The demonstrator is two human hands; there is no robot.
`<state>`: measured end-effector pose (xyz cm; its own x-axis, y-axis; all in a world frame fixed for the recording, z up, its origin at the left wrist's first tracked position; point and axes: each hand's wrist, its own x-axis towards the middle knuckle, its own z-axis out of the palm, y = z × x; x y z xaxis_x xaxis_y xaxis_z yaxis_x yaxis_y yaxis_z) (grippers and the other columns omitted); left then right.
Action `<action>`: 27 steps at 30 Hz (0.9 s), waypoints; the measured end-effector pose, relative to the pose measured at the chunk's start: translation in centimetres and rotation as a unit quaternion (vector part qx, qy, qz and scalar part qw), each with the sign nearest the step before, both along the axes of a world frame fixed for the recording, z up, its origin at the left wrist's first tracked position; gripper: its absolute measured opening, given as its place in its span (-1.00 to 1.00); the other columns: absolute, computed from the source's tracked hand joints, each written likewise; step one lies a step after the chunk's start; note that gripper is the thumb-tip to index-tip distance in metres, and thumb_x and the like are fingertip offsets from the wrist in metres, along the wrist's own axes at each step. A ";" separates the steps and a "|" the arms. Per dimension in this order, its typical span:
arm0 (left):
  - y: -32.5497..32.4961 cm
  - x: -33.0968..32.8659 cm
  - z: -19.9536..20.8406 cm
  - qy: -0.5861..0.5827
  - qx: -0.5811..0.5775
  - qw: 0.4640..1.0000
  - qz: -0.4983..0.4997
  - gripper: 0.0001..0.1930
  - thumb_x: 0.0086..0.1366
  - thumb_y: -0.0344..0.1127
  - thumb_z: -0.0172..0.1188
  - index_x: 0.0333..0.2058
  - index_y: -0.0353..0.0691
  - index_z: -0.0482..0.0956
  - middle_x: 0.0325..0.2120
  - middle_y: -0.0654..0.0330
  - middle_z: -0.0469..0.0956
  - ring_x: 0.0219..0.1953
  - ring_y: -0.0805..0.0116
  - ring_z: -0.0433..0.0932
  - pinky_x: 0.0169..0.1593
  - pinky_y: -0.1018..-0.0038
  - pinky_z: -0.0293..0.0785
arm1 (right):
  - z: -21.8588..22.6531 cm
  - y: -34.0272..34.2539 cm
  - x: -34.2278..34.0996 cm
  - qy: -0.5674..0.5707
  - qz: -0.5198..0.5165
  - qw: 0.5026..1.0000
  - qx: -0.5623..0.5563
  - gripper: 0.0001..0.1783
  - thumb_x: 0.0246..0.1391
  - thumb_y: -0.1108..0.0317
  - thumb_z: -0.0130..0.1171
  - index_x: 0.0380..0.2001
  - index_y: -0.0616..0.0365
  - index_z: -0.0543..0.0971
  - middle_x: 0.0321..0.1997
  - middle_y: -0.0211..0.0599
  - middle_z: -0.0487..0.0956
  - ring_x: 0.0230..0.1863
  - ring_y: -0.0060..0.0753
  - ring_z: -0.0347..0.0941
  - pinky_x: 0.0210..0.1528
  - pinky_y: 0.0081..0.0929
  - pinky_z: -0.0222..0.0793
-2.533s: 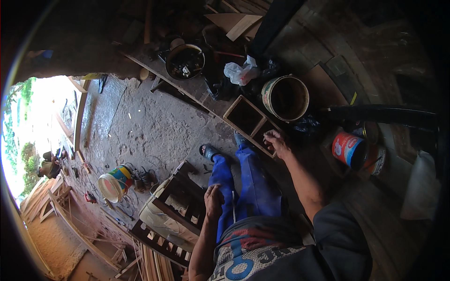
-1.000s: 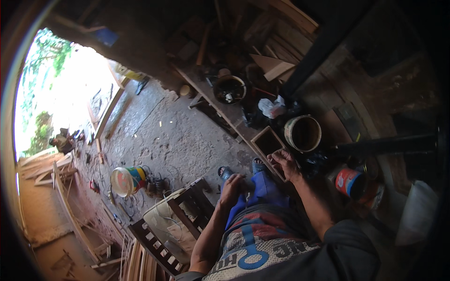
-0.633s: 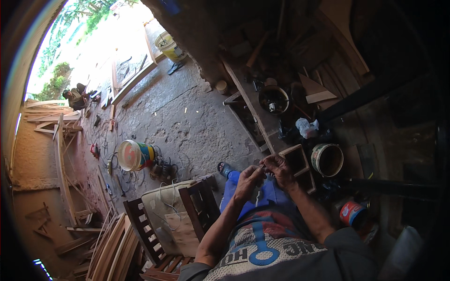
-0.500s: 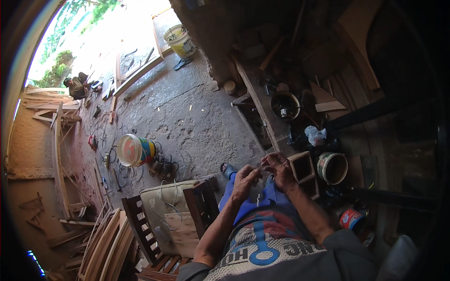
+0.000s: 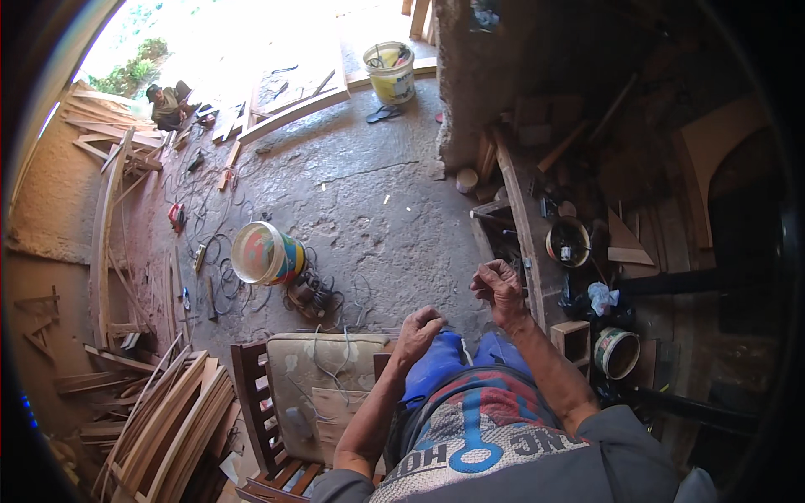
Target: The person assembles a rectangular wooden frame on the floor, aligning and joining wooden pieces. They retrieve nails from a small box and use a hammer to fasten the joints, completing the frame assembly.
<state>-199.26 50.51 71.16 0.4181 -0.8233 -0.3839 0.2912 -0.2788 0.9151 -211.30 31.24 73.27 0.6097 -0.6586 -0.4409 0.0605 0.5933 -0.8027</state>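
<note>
Your hands have parted: half a second ago their fingertips met, and now there is a gap between them.

Your left hand [image 5: 419, 331] is at your blue trousers [image 5: 432, 377], fingers curled in together, near the pale cushion [image 5: 289, 365]; your right hand [image 5: 501, 289] is raised just beside the plank edge [image 5: 521, 235] of the low bench, fingers bent toward the thumb. You no longer have both hands on one spot. Whether the right fingertips meet, or either hand grips something small, I cannot tell.
</note>
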 end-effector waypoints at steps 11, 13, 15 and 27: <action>3.5 4.3 -0.7 0.254 -0.096 0.929 0.253 -0.85 0.38 -0.40 0.15 -0.42 -0.14 0.46 -0.58 0.28 0.49 -0.66 0.60 0.31 -0.62 0.63 0.23 | -0.7 1.1 7.2 0.001 0.121 0.992 0.037 -0.75 0.35 0.21 0.18 -0.07 0.10 0.43 -0.32 -0.21 0.68 -0.41 -0.39 0.67 -0.38 -0.45 0.60; 3.2 4.4 -0.6 0.290 -0.086 0.916 0.265 -0.90 0.39 -0.40 0.15 -0.36 -0.12 0.45 -0.52 0.27 0.51 -0.67 0.58 0.31 -0.63 0.62 0.27 | -2.0 0.9 5.9 0.015 0.098 0.994 0.051 -0.75 0.35 0.21 0.18 -0.06 0.09 0.43 -0.31 -0.20 0.68 -0.40 -0.40 0.66 -0.38 -0.46 0.60; 3.1 4.3 -1.0 0.324 -0.048 0.915 0.237 -0.92 0.43 -0.37 0.14 -0.30 -0.11 0.45 -0.47 0.26 0.54 -0.64 0.58 0.34 -0.60 0.63 0.30 | -4.0 0.4 4.1 0.034 0.069 0.996 0.051 -0.74 0.35 0.25 0.17 -0.01 0.10 0.42 -0.29 -0.20 0.67 -0.39 -0.43 0.65 -0.36 -0.48 0.59; -1.9 -4.8 -2.0 0.298 0.093 0.950 0.008 -0.90 0.36 -0.46 0.16 -0.17 -0.22 0.49 -0.46 0.27 0.52 -0.58 0.57 0.34 -0.50 0.63 0.25 | -19.4 4.2 -30.8 0.358 -0.226 0.903 0.077 -0.67 0.20 0.44 0.18 0.02 0.23 0.49 -0.38 -0.30 0.58 -0.53 -0.56 0.49 -0.54 -0.56 0.46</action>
